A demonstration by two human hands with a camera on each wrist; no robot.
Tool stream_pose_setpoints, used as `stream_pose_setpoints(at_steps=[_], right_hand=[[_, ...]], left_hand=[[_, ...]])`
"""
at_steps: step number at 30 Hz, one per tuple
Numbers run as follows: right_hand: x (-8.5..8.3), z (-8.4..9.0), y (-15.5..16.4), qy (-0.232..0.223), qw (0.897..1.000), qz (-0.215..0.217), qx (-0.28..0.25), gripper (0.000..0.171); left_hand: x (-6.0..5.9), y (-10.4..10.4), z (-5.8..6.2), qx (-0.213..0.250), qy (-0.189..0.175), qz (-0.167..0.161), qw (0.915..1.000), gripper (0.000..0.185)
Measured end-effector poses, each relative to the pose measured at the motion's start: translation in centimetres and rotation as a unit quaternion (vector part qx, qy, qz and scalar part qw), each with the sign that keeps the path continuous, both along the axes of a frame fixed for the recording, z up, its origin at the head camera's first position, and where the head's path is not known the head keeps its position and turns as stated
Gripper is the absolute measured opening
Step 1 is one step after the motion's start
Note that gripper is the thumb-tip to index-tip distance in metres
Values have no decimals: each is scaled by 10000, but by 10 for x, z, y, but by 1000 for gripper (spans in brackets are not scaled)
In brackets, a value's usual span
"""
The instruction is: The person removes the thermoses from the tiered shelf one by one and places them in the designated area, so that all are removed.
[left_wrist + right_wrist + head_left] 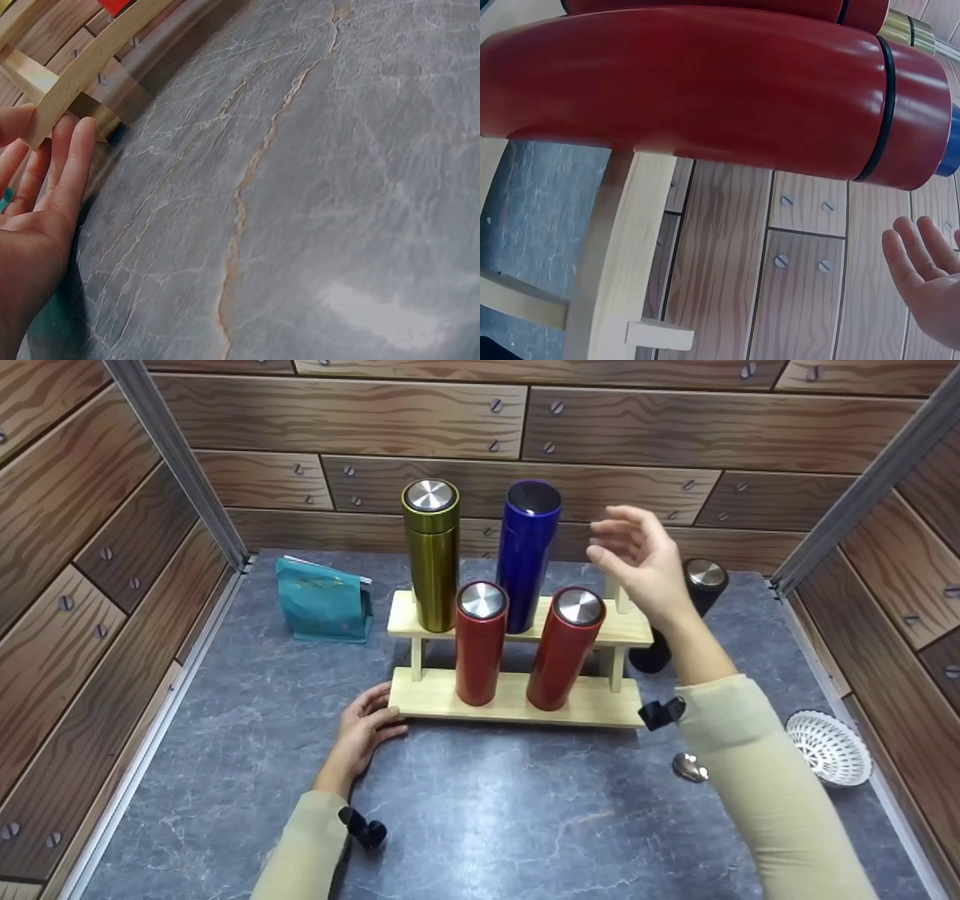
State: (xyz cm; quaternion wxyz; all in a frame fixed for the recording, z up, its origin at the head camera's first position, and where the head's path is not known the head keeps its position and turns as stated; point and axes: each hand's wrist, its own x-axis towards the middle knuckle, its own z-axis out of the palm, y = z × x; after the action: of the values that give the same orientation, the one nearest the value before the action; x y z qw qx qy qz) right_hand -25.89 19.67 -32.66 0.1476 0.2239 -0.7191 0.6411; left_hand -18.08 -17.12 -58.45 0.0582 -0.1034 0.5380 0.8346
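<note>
Covering the tabletop (480,810), grey marble, wood-plank walls (615,427), metal corner posts (172,457)

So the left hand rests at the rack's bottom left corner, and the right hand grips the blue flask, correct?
Not quite. The left hand does touch the wooden rack, but in the head view the right hand is open in the air beside the blue flask, holding nothing.

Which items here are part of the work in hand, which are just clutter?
In hand: wooden rack, touched by left hand; blue flask and right red flask, nearest the raised, empty right hand.

Lying about: teal pouch, black flask, white strainer, spoon.
</note>
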Motion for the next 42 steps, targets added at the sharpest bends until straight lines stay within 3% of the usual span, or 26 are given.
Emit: stream_pose_setpoints(at_steps=[9, 18, 31, 38, 42], right_hand=[[-7, 10, -21, -139, 9997, 148, -95, 55], [-10, 17, -40, -806, 9925, 234, 887, 85], [-20, 23, -59, -940, 9912, 121, 922, 83], [-29, 19, -64, -904, 9952, 109, 371, 67], [-29, 19, -61, -704, 9968, -57, 372, 65]], left_hand=[[1, 1, -1, -13, -63, 24, 10000, 54], [4, 0, -1, -42, -87, -2, 10000, 53], [1, 1, 0, -35, -22, 28, 10000, 53], [2, 1, 0, -48, -139, 55, 9999, 54], [1, 1, 1, -28, -47, 60, 10000, 53]])
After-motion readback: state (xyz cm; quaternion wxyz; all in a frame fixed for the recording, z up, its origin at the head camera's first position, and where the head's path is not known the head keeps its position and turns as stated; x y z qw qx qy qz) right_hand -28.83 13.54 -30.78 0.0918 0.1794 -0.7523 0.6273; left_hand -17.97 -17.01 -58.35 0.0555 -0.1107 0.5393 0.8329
